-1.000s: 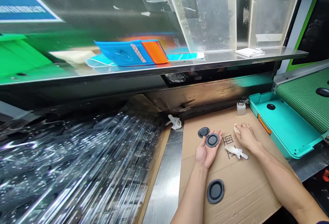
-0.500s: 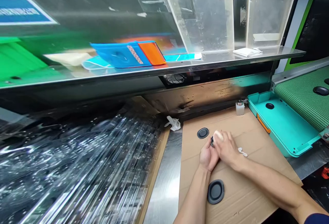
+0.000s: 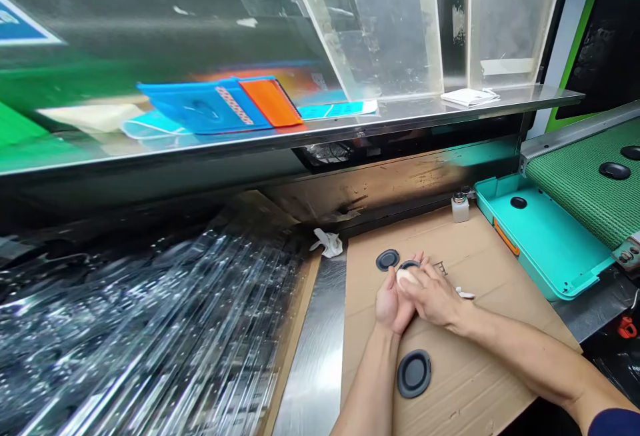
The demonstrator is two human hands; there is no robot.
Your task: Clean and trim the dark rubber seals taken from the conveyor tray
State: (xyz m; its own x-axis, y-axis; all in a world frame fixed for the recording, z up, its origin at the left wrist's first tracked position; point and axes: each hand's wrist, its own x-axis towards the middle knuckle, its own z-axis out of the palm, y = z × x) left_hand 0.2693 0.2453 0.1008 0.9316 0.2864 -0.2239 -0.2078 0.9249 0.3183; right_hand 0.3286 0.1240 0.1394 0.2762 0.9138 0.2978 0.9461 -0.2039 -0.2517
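Above the cardboard sheet, my left hand is wrapped round a dark round part, partly hidden by my fingers. My right hand pinches a small white pad and holds it against that part. Just behind my hands a dark oval part lies on the cardboard, and a larger dark oval part lies nearer the front edge. A small white scrap is beside my right wrist.
A small white bottle stands at the cardboard's back edge. Right of it are a teal tray and a green conveyor belt carrying dark parts. Clear plastic bags lie left; a metal shelf crosses above.
The view has shifted slightly. My right hand and the white pad have moved left and lower over the held part, whose dark rim now shows behind the pad.
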